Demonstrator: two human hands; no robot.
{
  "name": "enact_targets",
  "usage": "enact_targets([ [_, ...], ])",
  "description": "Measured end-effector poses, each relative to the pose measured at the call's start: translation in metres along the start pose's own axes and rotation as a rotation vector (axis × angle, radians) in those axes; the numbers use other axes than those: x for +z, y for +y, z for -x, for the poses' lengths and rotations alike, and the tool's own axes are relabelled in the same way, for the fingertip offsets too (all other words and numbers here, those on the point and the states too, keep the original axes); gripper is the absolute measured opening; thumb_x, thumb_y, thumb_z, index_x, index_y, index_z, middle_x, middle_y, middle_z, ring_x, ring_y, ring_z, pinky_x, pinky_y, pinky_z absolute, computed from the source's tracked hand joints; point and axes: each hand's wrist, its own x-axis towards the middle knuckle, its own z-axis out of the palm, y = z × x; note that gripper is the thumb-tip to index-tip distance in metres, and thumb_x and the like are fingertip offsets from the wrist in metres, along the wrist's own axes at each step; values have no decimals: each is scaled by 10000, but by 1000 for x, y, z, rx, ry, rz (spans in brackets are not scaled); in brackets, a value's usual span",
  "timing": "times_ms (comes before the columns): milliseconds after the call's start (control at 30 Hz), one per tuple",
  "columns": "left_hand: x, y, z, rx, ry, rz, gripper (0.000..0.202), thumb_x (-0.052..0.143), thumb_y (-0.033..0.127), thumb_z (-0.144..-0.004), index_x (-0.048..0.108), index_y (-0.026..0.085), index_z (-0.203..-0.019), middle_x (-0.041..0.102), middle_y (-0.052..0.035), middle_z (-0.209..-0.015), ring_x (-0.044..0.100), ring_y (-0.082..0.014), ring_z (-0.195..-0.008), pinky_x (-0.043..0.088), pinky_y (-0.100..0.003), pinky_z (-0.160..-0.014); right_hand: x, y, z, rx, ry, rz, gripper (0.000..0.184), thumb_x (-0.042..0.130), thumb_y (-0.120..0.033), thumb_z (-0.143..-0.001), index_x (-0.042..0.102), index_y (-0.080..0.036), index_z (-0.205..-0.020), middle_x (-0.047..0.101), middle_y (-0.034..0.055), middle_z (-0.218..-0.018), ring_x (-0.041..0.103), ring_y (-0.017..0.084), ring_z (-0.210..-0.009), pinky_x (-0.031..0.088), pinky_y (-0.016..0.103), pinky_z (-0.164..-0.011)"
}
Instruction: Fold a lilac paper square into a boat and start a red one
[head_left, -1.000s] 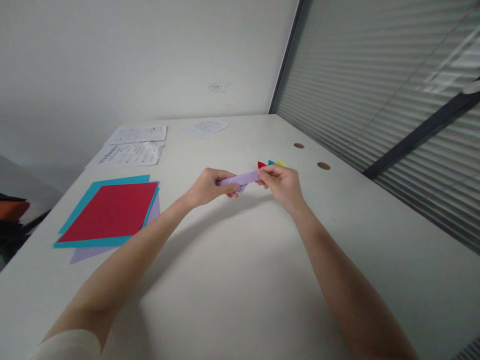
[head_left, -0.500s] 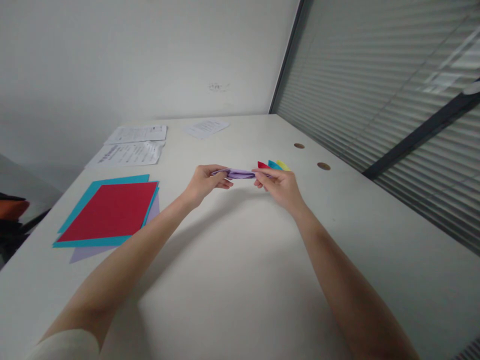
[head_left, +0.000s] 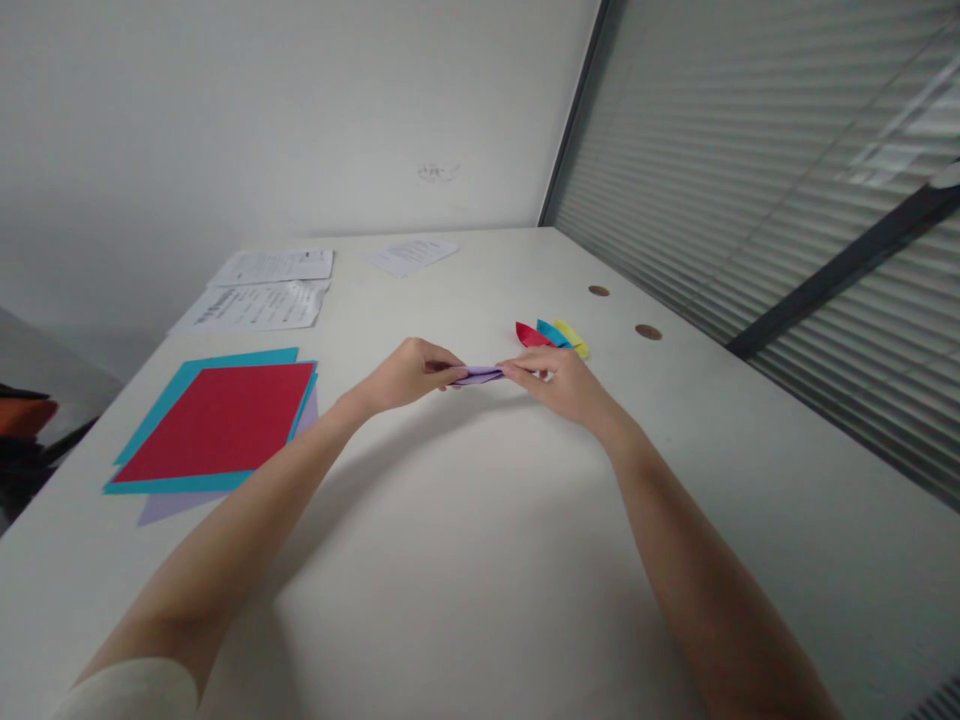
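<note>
The left hand [head_left: 409, 375] and the right hand [head_left: 559, 385] are pinching the two ends of a folded purple paper [head_left: 478, 375], fingers closed narrowly on it. The paper is lying low over the white table [head_left: 480, 560], well to the right of the red sheet [head_left: 217, 420] and slightly farther from the person. Only a short stretch of the purple paper is showing between the fingertips. Both of its ends are disappearing under the fingers, so its full shape and its folds are hard to make out, and whether it is touching the table cannot be told.

The red sheet is covering most of a teal sheet [head_left: 187, 378], which is showing only as a border. A lilac sheet [head_left: 161, 507] is peeking out as a corner beneath them on the near side. Far right of the red sheet, just beyond the right hand, three small folded pieces in red [head_left: 529, 335], blue [head_left: 553, 333] and yellow [head_left: 574, 340] are overlapping one another, each partly hiding the next. Behind the red sheet, printed papers [head_left: 259, 305] are lying flat, with their text too small to read. The left arm's pale sleeve [head_left: 135, 692] is being cut off by the bottom edge, as is the right forearm.
</note>
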Motion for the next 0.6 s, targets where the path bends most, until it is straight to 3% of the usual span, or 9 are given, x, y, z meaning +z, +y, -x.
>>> enact_targets([
  [167,7,-15,-2,149,-76,-177,268,553,310,-898,771,154,-903,743,-44,-734,605,-117,-598,405,-208,-566,5,12,1,-72,-174,128,258,549,-312,-936,768,-178,-914,700,72,-878,621,165,-785,438,285,-719],
  [267,15,-27,-3,208,-147,-352,231,547,214,-895,776,183,-912,770,-68,-843,661,-144,-666,418,-228,-637,15,18,5,-107,-294,327,283,498,-247,-960,762,-166,-898,705,81,-839,609,181,-784,410,297,-729],
  [400,30,-44,-5,244,-208,-565,241,532,150,-895,768,198,-910,767,-79,-832,677,-166,-693,405,-246,-653,30,27,13,-154,-375,581,275,493,-205,-960,753,-157,-883,705,92,-829,590,201,-800,387,311,-735],
  [600,45,-60,-7,308,-199,-512,244,506,139,-915,749,160,-918,754,-85,-830,666,-151,-708,391,-232,-649,42,38,19,-111,-380,640,250,516,-229,-959,744,-143,-904,711,100,-888,607,203,-857,405,309,-775],
])
